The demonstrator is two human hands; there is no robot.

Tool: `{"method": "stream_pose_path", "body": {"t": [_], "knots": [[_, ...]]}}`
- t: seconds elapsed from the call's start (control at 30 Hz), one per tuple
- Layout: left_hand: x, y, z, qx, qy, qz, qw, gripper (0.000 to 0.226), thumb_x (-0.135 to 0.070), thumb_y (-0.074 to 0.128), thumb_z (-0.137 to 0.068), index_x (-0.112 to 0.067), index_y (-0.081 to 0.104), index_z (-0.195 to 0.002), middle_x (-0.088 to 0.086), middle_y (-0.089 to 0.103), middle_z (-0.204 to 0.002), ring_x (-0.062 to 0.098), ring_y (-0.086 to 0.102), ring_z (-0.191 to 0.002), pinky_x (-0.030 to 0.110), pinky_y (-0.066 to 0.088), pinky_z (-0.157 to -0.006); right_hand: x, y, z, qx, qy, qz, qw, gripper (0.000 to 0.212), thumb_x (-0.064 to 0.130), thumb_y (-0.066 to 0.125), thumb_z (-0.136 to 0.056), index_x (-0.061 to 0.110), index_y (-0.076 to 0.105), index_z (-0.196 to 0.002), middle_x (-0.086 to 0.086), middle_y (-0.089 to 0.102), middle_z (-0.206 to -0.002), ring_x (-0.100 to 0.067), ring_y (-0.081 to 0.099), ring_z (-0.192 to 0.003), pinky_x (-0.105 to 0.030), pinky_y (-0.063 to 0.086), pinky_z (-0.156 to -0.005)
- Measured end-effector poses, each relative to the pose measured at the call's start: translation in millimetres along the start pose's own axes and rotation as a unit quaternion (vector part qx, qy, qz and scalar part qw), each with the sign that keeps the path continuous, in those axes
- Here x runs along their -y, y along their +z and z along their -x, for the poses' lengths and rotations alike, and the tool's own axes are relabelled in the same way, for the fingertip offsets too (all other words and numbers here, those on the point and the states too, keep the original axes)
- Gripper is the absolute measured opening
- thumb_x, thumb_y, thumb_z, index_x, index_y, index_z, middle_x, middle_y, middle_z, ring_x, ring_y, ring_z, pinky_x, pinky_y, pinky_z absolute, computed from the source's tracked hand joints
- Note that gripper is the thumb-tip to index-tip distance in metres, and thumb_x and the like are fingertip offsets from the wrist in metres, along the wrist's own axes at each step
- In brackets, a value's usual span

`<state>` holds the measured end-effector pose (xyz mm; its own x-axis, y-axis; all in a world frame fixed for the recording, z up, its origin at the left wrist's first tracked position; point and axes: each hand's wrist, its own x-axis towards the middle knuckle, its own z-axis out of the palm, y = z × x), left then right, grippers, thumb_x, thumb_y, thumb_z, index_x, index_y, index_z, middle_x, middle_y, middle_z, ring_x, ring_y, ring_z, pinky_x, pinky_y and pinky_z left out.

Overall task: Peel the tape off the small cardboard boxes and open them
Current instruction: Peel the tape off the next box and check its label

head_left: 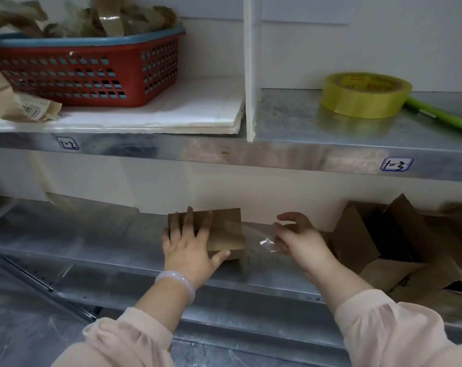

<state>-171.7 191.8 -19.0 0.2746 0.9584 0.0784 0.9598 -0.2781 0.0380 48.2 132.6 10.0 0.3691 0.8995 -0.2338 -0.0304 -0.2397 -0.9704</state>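
Now right hand pinches tape.

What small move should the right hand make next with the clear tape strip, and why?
Probably pull the clear tape strip further right until it comes free. The right hand pinches its loose end, the other end seems stuck on the small brown cardboard box, which the left hand presses down.

One basket; one tape roll; two hands
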Motion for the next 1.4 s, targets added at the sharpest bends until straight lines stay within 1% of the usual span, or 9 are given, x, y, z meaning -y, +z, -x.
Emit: {"method": "stream_pose_path", "body": {"t": [0.13,0.27,0.43,0.63,0.8,1.0,1.17,1.33,1.4], "knots": [[-2.5,4.9,1.0,0.048,0.028,0.027,0.998,0.072,-0.076,0.037,-0.082,-0.055,0.009,-0.144,0.000,-0.005,-0.160,0.030,-0.008,-0.145,0.052,0.006,-0.117,6.2,22.0,0.8,0.063,-0.056,0.239,0.967,0.025,0.035,0.066,-0.088,0.023,0.059,-0.108,-0.002,0.062,-0.093,-0.015,0.062,-0.077,-0.013,0.046,-0.058],[-4.1,11.3,3.1,0.030,0.025,0.063,0.997,0.067,-0.075,0.033,-0.082,-0.053,0.021,-0.143,0.000,0.000,-0.160,0.030,-0.006,-0.146,0.053,0.010,-0.116,4.2,40.0,-4.4,0.089,-0.056,0.359,0.928,0.043,0.052,0.065,-0.082,0.025,0.056,-0.114,0.007,0.055,-0.098,-0.012,0.055,-0.092,-0.021,0.040,-0.065],[0.7,15.4,2.6,0.033,0.037,0.057,0.997,0.057,-0.068,0.030,-0.087,-0.056,0.019,-0.142,0.002,0.002,-0.159,0.030,-0.007,-0.145,0.055,0.014,-0.115,2.7,44.8,-11.8,0.073,-0.098,0.418,0.900,0.035,0.046,0.068,-0.081,0.028,0.057,-0.109,0.007,0.057,-0.094,-0.012,0.055,-0.086,-0.025,0.045,-0.071],[1.9,16.8,4.3,0.037,0.055,0.050,0.997,0.052,-0.058,0.034,-0.094,-0.060,0.011,-0.141,0.006,0.000,-0.158,0.034,-0.007,-0.145,0.058,0.008,-0.114,-2.7,49.6,-20.7,0.072,-0.205,0.457,0.863,0.038,0.046,0.061,-0.086,0.037,0.055,-0.123,0.004,0.051,-0.115,-0.016,0.048,-0.109,-0.031,0.044,-0.092],[-0.2,18.3,5.9,0.035,0.061,0.033,0.997,0.056,-0.058,0.036,-0.094,-0.061,0.005,-0.141,0.006,-0.003,-0.158,0.035,-0.008,-0.144,0.059,0.006,-0.113,-2.7,57.5,-27.9,0.062,-0.216,0.484,0.846,0.015,0.041,0.060,-0.087,0.033,0.067,-0.098,0.005,0.054,-0.104,-0.017,0.053,-0.101,-0.033,0.047,-0.085],[2.0,21.9,4.5,0.023,0.073,0.035,0.996,0.057,-0.054,0.040,-0.093,-0.059,0.007,-0.139,0.008,0.003,-0.158,0.037,-0.003,-0.144,0.061,0.008,-0.112,-6.4,57.8,-29.7,0.057,-0.251,0.511,0.820,0.025,0.040,0.057,-0.089,0.031,0.062,-0.112,0.003,0.055,-0.111,-0.019,0.053,-0.103,-0.033,0.045,-0.086],[2.5,22.5,6.0,0.020,0.064,0.041,0.997,0.055,-0.056,0.037,-0.094,-0.060,0.009,-0.141,0.003,0.004,-0.159,0.032,-0.003,-0.146,0.061,0.009,-0.112,-2.6,55.2,-37.0,0.074,-0.212,0.489,0.843,0.016,0.039,0.055,-0.092,0.031,0.068,-0.095,0.008,0.058,-0.102,-0.012,0.055,-0.092,-0.025,0.044,-0.078],[12.4,21.8,-2.5,0.052,0.029,0.062,0.996,0.051,-0.059,0.033,-0.094,-0.061,0.012,-0.141,-0.003,0.001,-0.160,0.026,-0.005,-0.147,0.059,0.011,-0.115,-3.8,35.6,-44.8,0.003,-0.076,0.328,0.942,0.010,0.035,0.059,-0.089,0.029,0.064,-0.083,0.012,0.067,-0.090,-0.008,0.060,-0.084,-0.019,0.040,-0.064],[13.3,20.1,-6.6,0.065,0.027,0.061,0.996,0.051,-0.058,0.031,-0.094,-0.060,0.012,-0.141,-0.004,0.003,-0.160,0.025,-0.004,-0.147,0.059,0.011,-0.115,-9.3,25.3,-47.7,-0.034,-0.042,0.267,0.962,0.012,0.033,0.059,-0.088,0.026,0.065,-0.080,0.011,0.070,-0.083,-0.011,0.065,-0.081,-0.022,0.048,-0.067]]}}
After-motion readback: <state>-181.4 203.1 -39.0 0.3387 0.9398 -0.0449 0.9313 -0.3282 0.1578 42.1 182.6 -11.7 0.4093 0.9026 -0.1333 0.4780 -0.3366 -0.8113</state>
